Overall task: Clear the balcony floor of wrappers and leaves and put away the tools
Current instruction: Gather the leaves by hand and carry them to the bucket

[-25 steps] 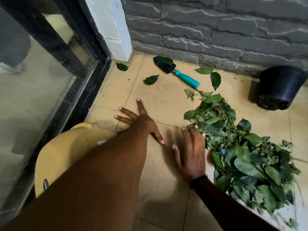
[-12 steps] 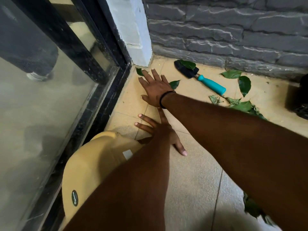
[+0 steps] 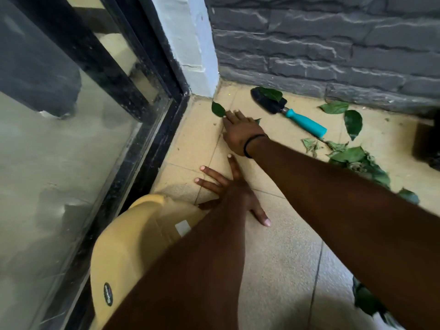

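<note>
My right hand (image 3: 238, 132) reaches far across to the corner by the white pillar, its fingertips touching a single green leaf (image 3: 218, 109) on the tan tile. Another leaf (image 3: 258, 120) peeks out from under that hand. My left hand (image 3: 228, 186) lies flat on the floor with fingers spread, bearing weight. A hand trowel (image 3: 289, 111) with a black blade and teal handle lies near the grey stone wall, a leaf on its blade. Loose leaves (image 3: 352, 123) and part of a leaf pile (image 3: 357, 160) show beyond my right forearm.
A yellow plastic container (image 3: 133, 246) lies on its side by the black frame of the glass sliding door (image 3: 71, 163). A black pot (image 3: 428, 144) sits at the right edge. More leaves (image 3: 366, 298) lie at the lower right.
My right hand has stretched further into the corner and now touches the leaf by the pillar. My left hand stays planted on the tile.
</note>
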`<state>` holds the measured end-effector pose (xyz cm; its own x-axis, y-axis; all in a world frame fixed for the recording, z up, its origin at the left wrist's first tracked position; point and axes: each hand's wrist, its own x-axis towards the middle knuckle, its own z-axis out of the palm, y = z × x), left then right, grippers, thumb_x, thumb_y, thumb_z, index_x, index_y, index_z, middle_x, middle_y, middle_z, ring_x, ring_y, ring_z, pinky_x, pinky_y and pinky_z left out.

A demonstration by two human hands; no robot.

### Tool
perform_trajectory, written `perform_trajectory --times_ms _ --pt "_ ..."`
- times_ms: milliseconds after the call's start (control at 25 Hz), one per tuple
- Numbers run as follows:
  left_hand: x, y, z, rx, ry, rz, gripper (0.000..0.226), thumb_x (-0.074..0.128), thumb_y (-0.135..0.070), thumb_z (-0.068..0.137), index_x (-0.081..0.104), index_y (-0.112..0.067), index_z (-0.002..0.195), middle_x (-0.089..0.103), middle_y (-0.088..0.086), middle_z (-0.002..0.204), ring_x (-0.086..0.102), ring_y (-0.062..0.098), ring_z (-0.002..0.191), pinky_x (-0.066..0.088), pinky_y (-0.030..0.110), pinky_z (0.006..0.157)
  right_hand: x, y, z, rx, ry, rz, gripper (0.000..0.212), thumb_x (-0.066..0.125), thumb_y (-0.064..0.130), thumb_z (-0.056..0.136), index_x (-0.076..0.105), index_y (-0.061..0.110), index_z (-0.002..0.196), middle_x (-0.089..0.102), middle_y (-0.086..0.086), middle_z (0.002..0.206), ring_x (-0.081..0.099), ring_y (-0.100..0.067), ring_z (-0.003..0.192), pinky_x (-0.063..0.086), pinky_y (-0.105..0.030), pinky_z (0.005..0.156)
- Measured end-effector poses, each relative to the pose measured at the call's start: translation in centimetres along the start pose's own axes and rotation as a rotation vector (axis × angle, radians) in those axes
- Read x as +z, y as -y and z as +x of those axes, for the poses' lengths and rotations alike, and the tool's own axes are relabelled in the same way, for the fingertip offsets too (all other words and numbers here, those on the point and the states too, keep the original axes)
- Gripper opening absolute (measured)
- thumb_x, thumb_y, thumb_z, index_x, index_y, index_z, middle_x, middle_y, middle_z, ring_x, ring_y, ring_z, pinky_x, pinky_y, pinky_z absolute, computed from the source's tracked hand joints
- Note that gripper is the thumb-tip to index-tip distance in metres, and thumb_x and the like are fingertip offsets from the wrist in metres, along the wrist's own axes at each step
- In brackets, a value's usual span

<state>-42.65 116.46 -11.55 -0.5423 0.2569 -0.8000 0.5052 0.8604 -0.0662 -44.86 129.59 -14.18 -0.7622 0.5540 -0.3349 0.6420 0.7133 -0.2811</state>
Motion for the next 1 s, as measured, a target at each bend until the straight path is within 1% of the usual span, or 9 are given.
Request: perform_trajectory --times_ms 200,360,400,480,560,640,760,880,1000 --pt "0.5 0.4 0.5 0.057 -0.042 -0.05 0.191 0.104 -0.035 0.023 -0.055 -0.039 0.129 -0.065 0.029 0.125 -0.051 0.058 0.121 0.005 0.09 0.091 4.5 -4.0 -11.8 0.071 0.008 0.033 0.059 0.029 0.035 0.107 0.011 0.016 0.16 -0.002 0.0 0.169 -0.003 -0.023 0.155 0.01 -0.041 0.124" --pt "0.9 0.3 0.9 0.068 -0.034 -0.085 0.192 0.104 -0.034 0.021 -0.055 -0.04 0.128 -0.067 0.028 0.122 -0.053 0.057 0.119 0.003 0.09 0.089 3.8 -3.6 -13.6 0.133 -0.166 0.032 0.047 0.04 0.034 0.103 0.05 0.009 0.142 0.039 -0.012 0.155 0.032 -0.033 0.143 0.036 -0.047 0.114" --pt "1.0 0.3 0.9 0.071 -0.033 -0.087 0.192 0.104 -0.033 0.021 -0.055 -0.04 0.129 -0.067 0.028 0.122 -0.054 0.056 0.118 0.003 0.09 0.089 3.0 -3.4 -12.2 0.131 -0.227 0.028 0.044 0.043 0.031 0.101 0.054 0.008 0.137 0.042 -0.015 0.152 0.035 -0.035 0.14 0.039 -0.048 0.111" --pt "0.9 0.2 0.9 0.075 -0.031 -0.09 0.192 0.104 -0.033 0.019 -0.053 -0.042 0.13 -0.068 0.027 0.12 -0.055 0.056 0.118 0.002 0.09 0.09 0.6 -3.5 -7.5 0.073 -0.292 -0.045 0.046 0.047 0.029 0.101 0.049 0.008 0.141 0.03 -0.019 0.159 0.022 -0.038 0.149 0.029 -0.05 0.119" --pt "0.8 0.1 0.9 0.07 -0.017 -0.088 0.193 0.103 -0.034 0.017 -0.052 -0.043 0.131 -0.068 0.026 0.12 -0.055 0.056 0.117 0.001 0.09 0.089 -1.6 -4.3 -2.4 0.045 -0.229 -0.119 0.055 0.044 0.034 0.102 0.036 0.009 0.151 0.015 -0.016 0.166 0.006 -0.034 0.154 0.01 -0.049 0.125" --pt "0.8 0.1 0.9 0.068 -0.009 -0.088 0.192 0.103 -0.035 0.018 -0.051 -0.043 0.132 -0.068 0.027 0.121 -0.056 0.056 0.117 0.0 0.09 0.088 -2.1 -5.9 0.3 0.099 -0.13 -0.167 0.062 0.036 0.043 0.103 0.027 0.01 0.156 0.01 -0.014 0.167 0.003 -0.031 0.155 0.001 -0.048 0.125" --pt "0.8 0.5 0.9 0.07 -0.007 -0.089 0.193 0.103 -0.034 0.016 -0.053 -0.042 0.13 -0.068 0.027 0.12 -0.056 0.056 0.116 -0.001 0.091 0.087 0.5 -7.1 -1.7 0.123 -0.098 -0.237 0.067 0.028 0.048 0.104 0.019 0.011 0.159 0.007 -0.013 0.167 0.005 -0.03 0.155 -0.001 -0.047 0.125" --pt "0.9 0.6 0.9 0.089 -0.008 -0.094 0.193 0.103 -0.035 0.017 -0.054 -0.04 0.13 -0.067 0.029 0.12 -0.055 0.057 0.117 0.0 0.091 0.087 4.3 -6.1 -8.0 0.093 -0.135 -0.135 0.068 0.026 0.047 0.105 0.009 0.011 0.16 0.002 -0.01 0.168 0.001 -0.026 0.155 -0.001 -0.042 0.125" --pt "0.7 0.5 0.7 0.09 -0.007 -0.073 0.191 0.103 -0.038 0.023 -0.055 -0.036 0.13 -0.065 0.031 0.122 -0.053 0.059 0.118 0.0 0.089 0.09 6.0 -6.0 -12.8 0.023 -0.141 -0.119 0.065 0.028 0.044 0.105 0.016 0.01 0.159 0.006 -0.01 0.168 0.003 -0.026 0.155 -0.001 -0.041 0.124"
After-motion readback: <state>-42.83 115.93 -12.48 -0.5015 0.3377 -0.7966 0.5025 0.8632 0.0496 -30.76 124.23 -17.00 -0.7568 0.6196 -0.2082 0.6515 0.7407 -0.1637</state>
